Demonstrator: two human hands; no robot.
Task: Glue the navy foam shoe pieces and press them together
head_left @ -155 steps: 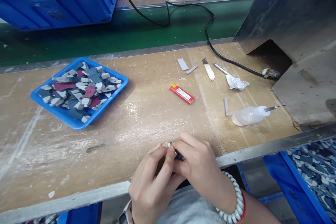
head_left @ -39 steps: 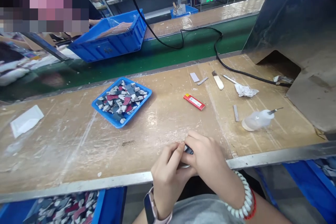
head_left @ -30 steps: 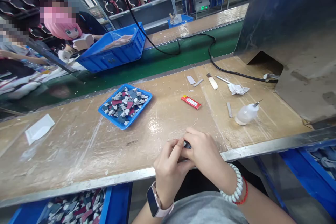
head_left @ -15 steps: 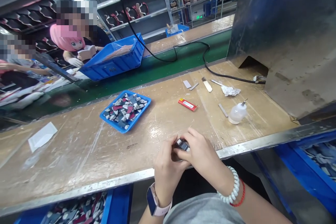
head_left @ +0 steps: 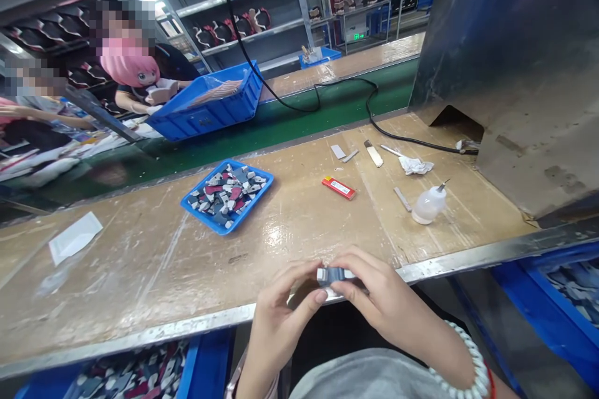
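Observation:
At the near edge of the wooden workbench (head_left: pixel 140 274), both my hands pinch one small grey-and-white plastic part (head_left: pixel 335 275). My left hand (head_left: pixel 281 318) grips its left end with thumb and fingers. My right hand (head_left: pixel 379 299) holds its right end from above and below; a white bead bracelet circles that wrist. A blue tray (head_left: pixel 213 225) piled with several grey, white and dark red pieces of the same kind sits on the bench to the far left of my hands.
On the bench lie a red lighter (head_left: pixel 338 187), a small glue bottle (head_left: pixel 428 206), a crumpled tissue (head_left: pixel 415 166), metal strips and a blade. A big metal machine housing (head_left: pixel 515 62) stands at right. A green conveyor (head_left: pixel 290 121) carries a blue crate (head_left: pixel 208 109). Other people work at far left.
The camera has tilted up, showing the conveyor and workers. My hands have come nearer, to the bench edge, and now hold the small part flat between them.

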